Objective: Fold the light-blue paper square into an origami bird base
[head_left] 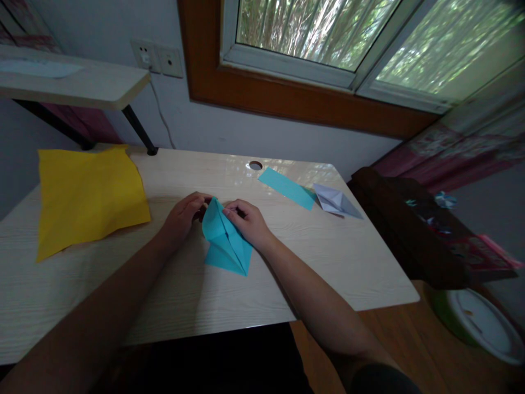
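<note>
A partly folded sheet of turquoise paper (pixel 227 241) sits between my hands near the middle of the table, its top corner raised and its lower edge toward me. My left hand (pixel 186 215) is at the upper left edge of the paper, fingers curled in and partly hidden behind it. On the upper right edge, my right hand (pixel 247 220) pinches the paper between thumb and fingers. Creases run diagonally down the folded sheet, with a small gap at its centre.
A yellow sheet (pixel 92 200) with uneven edges lies at the left. Toward the right are a turquoise paper strip (pixel 287 187) and a folded white paper boat (pixel 335 201). A raised shelf (pixel 102 90) stands at the back left; a cable hole (pixel 255 165) pierces the table's rear.
</note>
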{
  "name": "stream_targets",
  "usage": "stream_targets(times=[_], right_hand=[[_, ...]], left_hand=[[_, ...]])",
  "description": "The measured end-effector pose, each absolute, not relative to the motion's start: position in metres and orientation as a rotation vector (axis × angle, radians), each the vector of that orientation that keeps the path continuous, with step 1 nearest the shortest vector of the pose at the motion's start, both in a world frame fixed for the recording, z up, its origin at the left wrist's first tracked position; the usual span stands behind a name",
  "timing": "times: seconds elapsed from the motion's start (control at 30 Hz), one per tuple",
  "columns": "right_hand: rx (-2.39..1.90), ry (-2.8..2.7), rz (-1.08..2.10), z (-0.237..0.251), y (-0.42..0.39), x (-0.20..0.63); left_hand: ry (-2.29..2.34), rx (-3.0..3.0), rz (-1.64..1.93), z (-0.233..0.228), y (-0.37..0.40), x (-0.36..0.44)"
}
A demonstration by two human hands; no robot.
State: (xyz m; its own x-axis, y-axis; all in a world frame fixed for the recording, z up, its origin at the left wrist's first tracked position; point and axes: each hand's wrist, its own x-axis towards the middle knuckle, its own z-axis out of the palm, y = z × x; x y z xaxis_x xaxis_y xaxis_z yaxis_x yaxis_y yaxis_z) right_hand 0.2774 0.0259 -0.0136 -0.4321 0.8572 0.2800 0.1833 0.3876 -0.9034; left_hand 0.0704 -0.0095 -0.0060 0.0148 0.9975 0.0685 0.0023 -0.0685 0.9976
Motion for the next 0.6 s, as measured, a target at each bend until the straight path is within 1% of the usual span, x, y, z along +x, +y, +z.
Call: stream_targets(times=[0.17,0.37,0.6], right_hand=[[-0.902,-1.777,1.042,-0.013,0.028,0.281],[-0.939,-1.752,0.792,-0.010,0.034,0.288],[-0.955,-1.724,0.636,-0.008,0.038,0.291]], left_hand=[[1.040,1.328,1.162,-0.012,-0.009,0.064],[1.091,1.529,1.166,-0.001,-0.009,0.058],[1.083,1.603,0.983,-0.001,-0.008,0.044]])
